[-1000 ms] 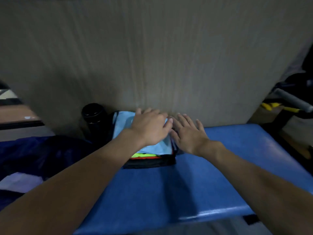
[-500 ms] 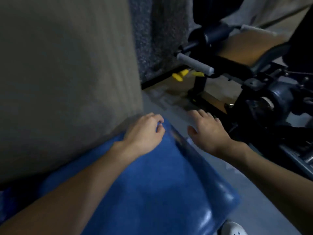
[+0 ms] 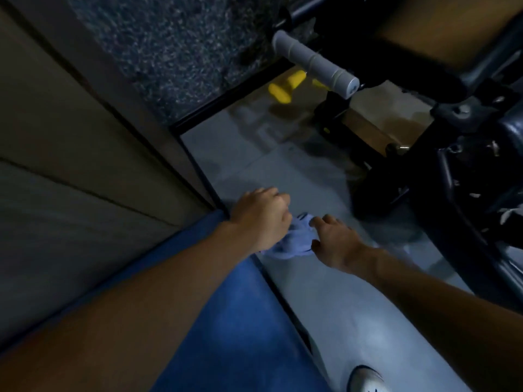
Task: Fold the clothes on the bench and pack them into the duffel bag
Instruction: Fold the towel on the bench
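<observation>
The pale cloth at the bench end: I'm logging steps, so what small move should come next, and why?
Probably lift the cloth back onto the bench to fold it. It sits bunched between the left hand and right hand at the bench's end, over the floor, and no bag is in view here.
</observation>
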Tool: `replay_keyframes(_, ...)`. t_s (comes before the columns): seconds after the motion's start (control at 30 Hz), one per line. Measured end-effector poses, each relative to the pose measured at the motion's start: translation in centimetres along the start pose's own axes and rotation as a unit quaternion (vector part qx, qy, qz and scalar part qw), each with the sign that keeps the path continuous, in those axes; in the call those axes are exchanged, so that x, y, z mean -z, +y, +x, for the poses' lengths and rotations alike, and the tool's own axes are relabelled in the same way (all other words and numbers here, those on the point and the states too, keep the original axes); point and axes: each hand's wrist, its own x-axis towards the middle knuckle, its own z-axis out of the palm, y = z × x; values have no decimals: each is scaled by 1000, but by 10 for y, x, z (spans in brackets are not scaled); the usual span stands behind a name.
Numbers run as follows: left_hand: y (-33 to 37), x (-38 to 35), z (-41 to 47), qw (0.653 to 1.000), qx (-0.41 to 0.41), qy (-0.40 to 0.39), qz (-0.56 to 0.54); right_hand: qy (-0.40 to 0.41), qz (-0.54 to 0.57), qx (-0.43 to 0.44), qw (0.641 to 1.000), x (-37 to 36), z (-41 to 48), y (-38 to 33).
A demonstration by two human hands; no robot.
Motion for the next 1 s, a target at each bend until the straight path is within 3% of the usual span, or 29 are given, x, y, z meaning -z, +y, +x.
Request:
replay_keyframes(0.17, -8, -42, 66, 994, 10, -93, -57, -74, 20, -10, 997, -66, 62, 29)
replay_keyframes(0.43, -16, -108, 127, 976, 4, -215, 16, -123, 7, 12, 992, -158, 130, 68)
replay_keyframes(0.63, -31, -140, 140, 971, 24, -235, 22, -176, 0, -33, 984, -199, 160, 75)
replay_keyframes(0.83, -38, -146, 139, 970, 25, -239, 20, -70, 97, 13, 993, -176, 140, 64)
replay_keyframes(0.93, -34, -136, 134, 966, 16, -257, -30, 24, 263, 60, 962, -132, 121, 51)
replay_keyframes(1.0, -26, -123, 126, 964, 22, -246, -96, 60, 314, 90, 943, -97, 105, 45)
